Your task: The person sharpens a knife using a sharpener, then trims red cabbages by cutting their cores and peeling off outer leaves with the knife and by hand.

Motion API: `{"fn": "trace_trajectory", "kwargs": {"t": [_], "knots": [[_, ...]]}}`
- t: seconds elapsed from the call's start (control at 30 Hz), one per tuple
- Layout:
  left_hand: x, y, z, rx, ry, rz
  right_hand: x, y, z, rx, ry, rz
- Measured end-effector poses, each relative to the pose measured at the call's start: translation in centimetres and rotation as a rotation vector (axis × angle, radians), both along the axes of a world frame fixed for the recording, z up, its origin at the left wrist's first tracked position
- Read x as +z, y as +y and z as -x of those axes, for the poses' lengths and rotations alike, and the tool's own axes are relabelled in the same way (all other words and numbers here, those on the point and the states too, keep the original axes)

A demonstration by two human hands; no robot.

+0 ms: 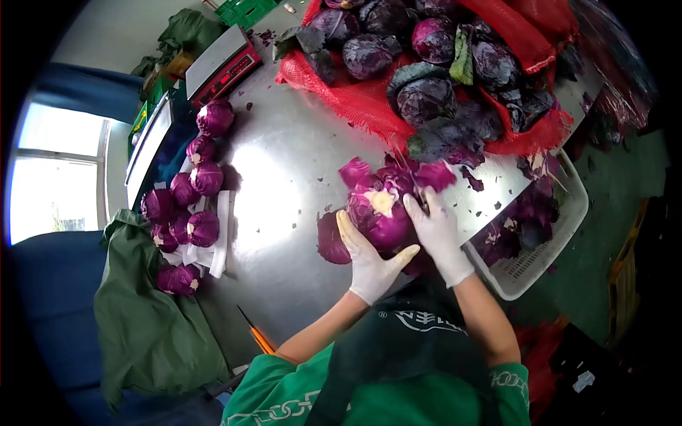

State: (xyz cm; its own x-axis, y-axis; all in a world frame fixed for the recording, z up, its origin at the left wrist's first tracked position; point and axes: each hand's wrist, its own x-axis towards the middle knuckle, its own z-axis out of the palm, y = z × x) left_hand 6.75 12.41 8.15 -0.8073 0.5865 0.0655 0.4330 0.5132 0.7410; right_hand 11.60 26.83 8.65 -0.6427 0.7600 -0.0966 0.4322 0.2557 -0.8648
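Observation:
A red cabbage (387, 216) with its pale cut stem facing up sits in front of me on the metal table. Loosened purple leaves (435, 176) flare out around its far side, and another leaf (332, 238) lies at its left. My left hand (369, 261), in a white glove, cups the cabbage's near left side, thumb and fingers apart around it. At the right side my right hand (437, 231), also gloved, has its fingers bent closed against the outer leaves. A thin, blurred dark shape shows between those fingers; I cannot make out what it is.
Several trimmed cabbages (206, 179) stand at the left by a red-framed scale (226, 65). A red mesh sack (369, 113) of untrimmed cabbages fills the back. A white basket (579, 206) of leaves stands right; an orange-handled knife (260, 339) lies near the front edge.

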Motion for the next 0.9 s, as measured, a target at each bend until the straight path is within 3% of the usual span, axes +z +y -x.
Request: {"fn": "trace_trajectory", "kwargs": {"t": [0.03, 0.1, 0.23, 0.37, 0.53, 0.57, 0.63, 0.7, 0.8, 0.9], "knots": [[-0.5, 0.3, 0.8, 0.043, 0.049, -0.039, -2.0, -1.1, -0.4, -0.042, 0.093, -0.129], [-0.5, 0.3, 4.0, -0.026, 0.028, -0.026, -0.9, -2.2, -1.4, -0.047, 0.023, -0.024], [0.1, 0.4, 10.0, -0.389, -0.010, 0.028, -1.9, -3.1, -3.6, -0.048, 0.110, 0.143], [1.9, 1.5, 10.9, -0.553, -0.065, 0.101, 0.0, -1.8, -3.5, -0.002, 0.240, 0.044], [2.6, 2.5, 13.2, -0.823, 0.100, 0.079, 2.5, 0.6, -2.2, 0.128, 0.006, -0.174], [3.4, 2.5, 13.0, -0.819, 0.099, 0.075, 2.9, 1.1, -1.9, 0.167, -0.063, -0.247], [5.2, 2.4, 12.4, -0.695, 0.147, 0.334, 2.4, 1.6, -1.6, 0.183, -0.113, -0.388], [4.8, 1.2, 11.1, -0.582, 0.060, 0.257, -0.1, 2.1, -1.7, 0.178, -0.014, -0.200], [2.1, -0.5, 7.4, -0.468, 0.009, -0.012, -1.3, 1.8, -2.1, 0.134, 0.079, -0.159], [1.9, 1.6, 4.2, -0.188, -0.007, -0.035, -0.3, 1.4, -2.6, 0.129, 0.128, -0.109]]}}
